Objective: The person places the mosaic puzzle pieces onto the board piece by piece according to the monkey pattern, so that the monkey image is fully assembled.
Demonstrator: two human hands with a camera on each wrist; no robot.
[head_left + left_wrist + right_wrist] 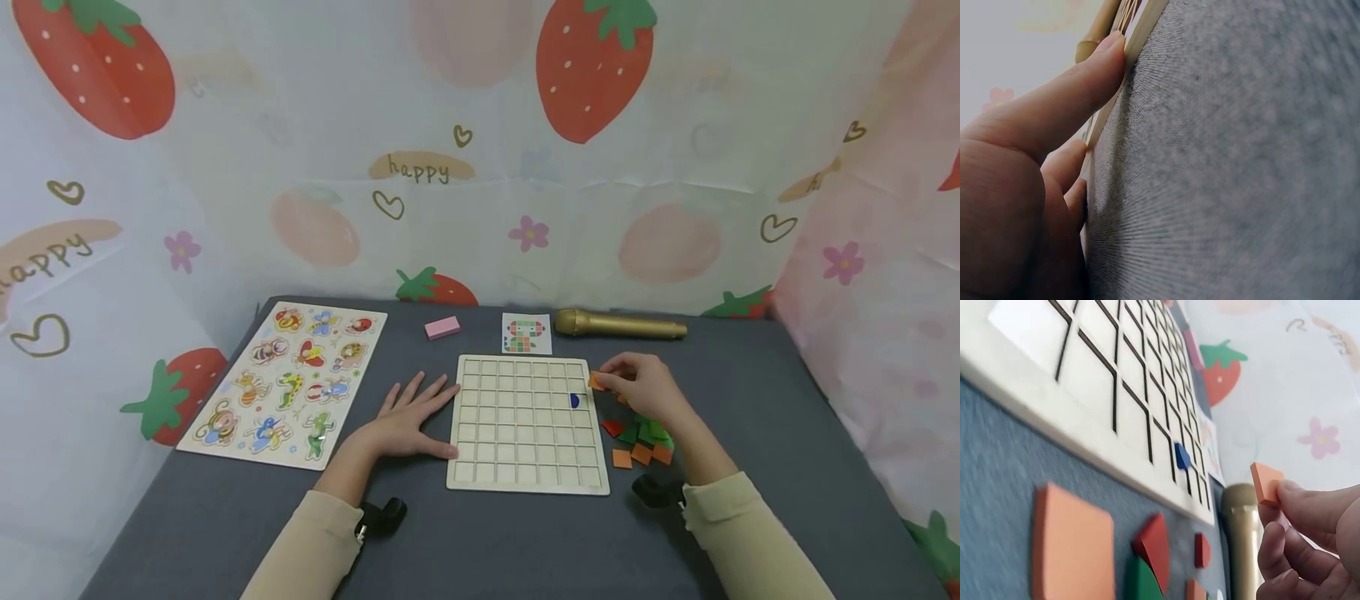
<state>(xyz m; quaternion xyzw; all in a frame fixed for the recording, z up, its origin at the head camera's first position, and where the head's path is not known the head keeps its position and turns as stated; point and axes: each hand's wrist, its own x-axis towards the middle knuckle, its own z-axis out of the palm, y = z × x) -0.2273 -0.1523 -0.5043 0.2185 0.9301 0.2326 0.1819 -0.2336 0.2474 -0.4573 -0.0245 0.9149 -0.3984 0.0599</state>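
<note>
A pale wooden grid board (517, 434) lies flat on the dark cloth, with one blue half-round piece (574, 401) on it towards the upper right. My left hand (401, 423) is spread flat beside the board, its thumb and a fingertip against the left edge. Thumb and finger of my right hand (647, 388) pinch an orange square tile (1267, 484), held up near the board's upper right corner. Below that hand lie loose pieces: green ones (651, 431), a red one (612, 427) and several orange squares (622, 459).
Behind the board are a small pattern card (527, 333), a pink block (442, 327) and a gold microphone-shaped object (622, 324). An insect picture board (288, 379) lies at the left. Strawberry-printed cloth (495, 242) hangs along the back and sides.
</note>
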